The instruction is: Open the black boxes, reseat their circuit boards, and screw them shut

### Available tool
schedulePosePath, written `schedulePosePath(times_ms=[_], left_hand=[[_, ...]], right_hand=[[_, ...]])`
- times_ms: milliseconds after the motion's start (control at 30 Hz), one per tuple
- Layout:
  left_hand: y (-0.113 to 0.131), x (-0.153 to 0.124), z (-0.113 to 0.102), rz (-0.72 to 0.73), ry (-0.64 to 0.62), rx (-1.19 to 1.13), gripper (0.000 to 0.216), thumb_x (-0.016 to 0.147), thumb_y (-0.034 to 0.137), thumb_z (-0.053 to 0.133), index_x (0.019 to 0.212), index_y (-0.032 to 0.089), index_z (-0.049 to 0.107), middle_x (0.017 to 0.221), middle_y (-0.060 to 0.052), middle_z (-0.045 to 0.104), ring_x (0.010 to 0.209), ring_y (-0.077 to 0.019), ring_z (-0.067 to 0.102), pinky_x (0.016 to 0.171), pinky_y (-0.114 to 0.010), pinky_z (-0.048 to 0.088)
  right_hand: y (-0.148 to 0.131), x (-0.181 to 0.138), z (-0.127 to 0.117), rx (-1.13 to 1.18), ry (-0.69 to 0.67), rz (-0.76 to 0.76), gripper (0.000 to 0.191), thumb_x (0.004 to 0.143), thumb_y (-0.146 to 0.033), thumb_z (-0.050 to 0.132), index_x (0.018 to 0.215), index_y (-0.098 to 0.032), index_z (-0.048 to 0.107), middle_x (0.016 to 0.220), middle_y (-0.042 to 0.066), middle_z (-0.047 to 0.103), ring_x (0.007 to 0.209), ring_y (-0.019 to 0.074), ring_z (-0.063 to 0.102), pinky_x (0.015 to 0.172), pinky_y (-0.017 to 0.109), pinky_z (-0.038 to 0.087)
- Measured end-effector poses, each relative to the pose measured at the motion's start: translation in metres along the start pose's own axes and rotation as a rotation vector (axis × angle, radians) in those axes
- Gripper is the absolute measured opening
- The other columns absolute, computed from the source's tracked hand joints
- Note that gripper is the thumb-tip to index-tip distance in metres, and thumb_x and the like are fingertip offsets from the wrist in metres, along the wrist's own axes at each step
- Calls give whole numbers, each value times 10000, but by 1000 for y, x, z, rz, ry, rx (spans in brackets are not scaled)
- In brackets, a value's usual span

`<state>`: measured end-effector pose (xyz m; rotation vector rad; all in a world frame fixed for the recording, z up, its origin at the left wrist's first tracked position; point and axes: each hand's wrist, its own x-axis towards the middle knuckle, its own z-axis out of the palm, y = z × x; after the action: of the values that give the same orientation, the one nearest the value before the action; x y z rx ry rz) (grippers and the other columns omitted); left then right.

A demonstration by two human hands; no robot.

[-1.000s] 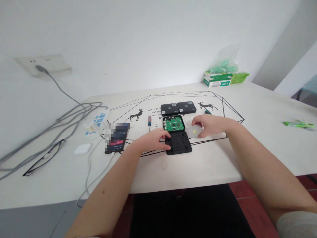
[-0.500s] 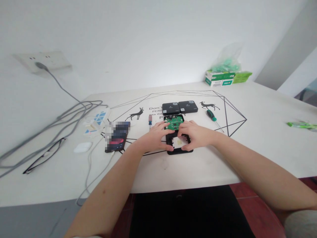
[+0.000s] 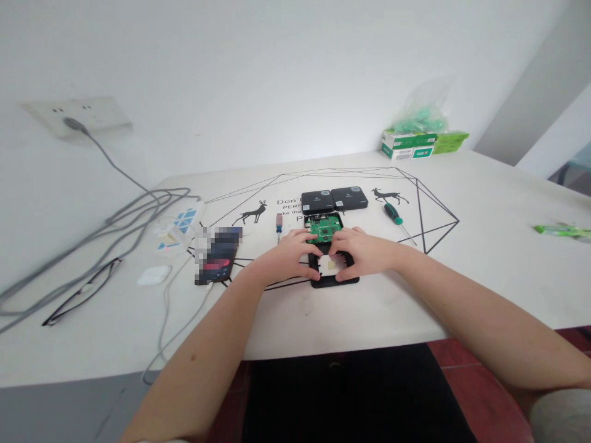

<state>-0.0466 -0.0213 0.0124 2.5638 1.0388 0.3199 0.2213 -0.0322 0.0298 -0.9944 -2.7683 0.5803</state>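
Note:
A black cover (image 3: pixel 335 281) lies open on the white table (image 3: pixel 484 246), just in front of the case half with the green circuit board (image 3: pixel 325 228). A pale thin plate (image 3: pixel 331 265) rests inside the cover. My left hand (image 3: pixel 289 255) curls round the cover's left edge. My right hand (image 3: pixel 362 252) pinches the pale plate from the right, fingers bent over it. The fingertips of both hands nearly meet above the cover.
Two closed black boxes (image 3: pixel 317 200) (image 3: pixel 349 197) sit behind the board. A green-handled screwdriver (image 3: pixel 394 214) lies to the right, a small screwdriver (image 3: pixel 279 223) to the left. Phone (image 3: pixel 217 261), power strip (image 3: pixel 178 227), cables, glasses (image 3: pixel 78 295) at left; green boxes (image 3: pixel 415 146) at back.
My right hand brought the pale plate from beside the case over to the black cover and set it inside. The green-handled screwdriver came into view. My left hand stayed on the cover.

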Motion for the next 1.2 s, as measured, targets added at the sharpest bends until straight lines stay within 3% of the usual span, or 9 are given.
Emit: schedulePosePath(times_ms=[633, 900, 967, 1100, 1200], left_hand=[[1, 0, -1, 12, 20, 15, 436, 758, 465, 980, 1144, 305, 854, 1515, -121, 636, 1510, -400, 443, 1253, -594, 376], [3, -1, 0, 16, 29, 23, 424, 772, 449, 968, 1147, 291, 849, 1517, -122, 630, 1502, -394, 445, 1256, -581, 377], [1, -2, -1, 25, 40, 17, 443, 775, 457, 962, 1162, 279, 841, 1519, -128, 628, 1496, -397, 449, 1252, -588, 381], [-7, -2, -6, 28, 80, 53, 422, 844, 473, 890, 1200, 259, 815, 1516, -125, 630, 1463, -388, 480, 1240, -592, 386], [-16, -1, -10, -68, 145, 185, 352, 941, 403, 775, 1248, 232, 789, 1485, -129, 646, 1417, -362, 516, 1246, -573, 374]], right_hand=[[4, 0, -1, -9, -4, -15, 393, 833, -536, 838, 999, -191, 748, 1093, 103, 682, 1073, 319, 645, 985, 473, 437], [18, -3, -7, 10, 138, -37, 374, 901, -505, 773, 1096, -186, 776, 1131, 133, 706, 1062, 301, 664, 957, 421, 519], [25, -4, -11, -9, 246, 33, 327, 932, -478, 730, 1078, -189, 772, 1126, 131, 707, 1055, 296, 670, 961, 418, 520], [58, -10, -21, -92, 578, 364, 298, 960, -439, 644, 1033, -174, 758, 1112, 140, 714, 987, 287, 687, 956, 434, 530], [91, -19, -30, -181, 646, 691, 393, 932, -446, 661, 1187, -156, 734, 1210, 187, 700, 1103, 337, 693, 1003, 469, 536]])
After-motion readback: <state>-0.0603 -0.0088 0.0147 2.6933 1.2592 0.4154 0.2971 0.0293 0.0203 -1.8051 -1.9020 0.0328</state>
